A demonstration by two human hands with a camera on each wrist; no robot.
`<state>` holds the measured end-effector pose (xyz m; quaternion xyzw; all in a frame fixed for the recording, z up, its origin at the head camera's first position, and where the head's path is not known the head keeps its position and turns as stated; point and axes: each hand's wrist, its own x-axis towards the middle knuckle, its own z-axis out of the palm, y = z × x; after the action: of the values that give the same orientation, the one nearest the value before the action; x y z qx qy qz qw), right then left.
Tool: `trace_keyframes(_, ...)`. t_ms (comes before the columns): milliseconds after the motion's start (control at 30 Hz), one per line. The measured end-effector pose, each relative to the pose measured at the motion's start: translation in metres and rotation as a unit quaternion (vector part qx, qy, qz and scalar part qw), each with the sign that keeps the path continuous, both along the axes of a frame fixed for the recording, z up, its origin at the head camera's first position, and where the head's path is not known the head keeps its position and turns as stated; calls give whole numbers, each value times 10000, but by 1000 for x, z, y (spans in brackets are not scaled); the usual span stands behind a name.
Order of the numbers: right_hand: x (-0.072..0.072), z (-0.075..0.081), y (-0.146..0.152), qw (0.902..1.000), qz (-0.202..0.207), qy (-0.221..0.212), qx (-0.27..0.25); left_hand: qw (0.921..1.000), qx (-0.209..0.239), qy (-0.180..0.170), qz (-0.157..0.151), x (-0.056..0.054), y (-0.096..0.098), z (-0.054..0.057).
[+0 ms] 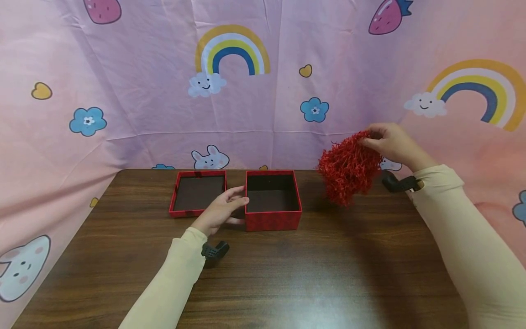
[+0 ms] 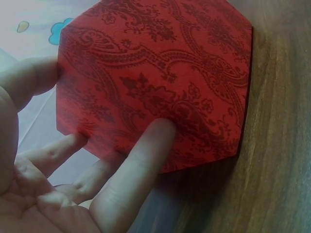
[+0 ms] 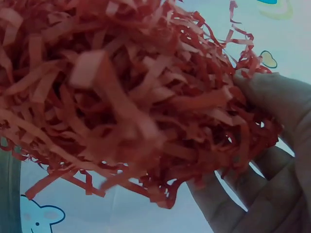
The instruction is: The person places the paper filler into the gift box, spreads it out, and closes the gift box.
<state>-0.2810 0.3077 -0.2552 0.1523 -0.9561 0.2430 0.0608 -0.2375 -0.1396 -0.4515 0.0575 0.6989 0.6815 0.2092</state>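
My right hand [image 1: 392,142] pinches the top of a loose bundle of red shredded paper [image 1: 349,167], raised at the right of the table. Its crinkled strips fill much of the right wrist view, where the thumb and fingers of that hand [image 3: 272,141] grip one edge. An open red box [image 1: 273,221] with a dark, bare inside stands at the middle back. Against its left side rests my left hand [image 1: 219,210], fingers spread. The left wrist view shows fingertips of the hand [image 2: 63,160] touching the box's patterned red wall [image 2: 160,73].
Left of the box lies its red-rimmed lid [image 1: 197,194], dark inner face up. Both stand near the back edge of the brown wooden table [image 1: 263,278]. A pink cloth [image 1: 164,114] printed with rainbows and flowers hangs behind. Black devices [image 1: 396,183] sit at both wrists.
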Motion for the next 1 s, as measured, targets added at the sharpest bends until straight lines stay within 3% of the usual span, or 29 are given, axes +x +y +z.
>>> trace_keyframes(300, 3, 10, -2, 10000, 10, 12, -67, 10000, 74, 33, -3, -2, 0, -1)
trace_keyframes(567, 3, 22, -9, 9996, 42, 278, 66, 10000, -45, -6, 51, -1, 1, -1)
trace_keyframes(1000, 3, 59, -48, 9966, 201, 771, 213, 10000, -13, 42, 49, -2, -1, -6)
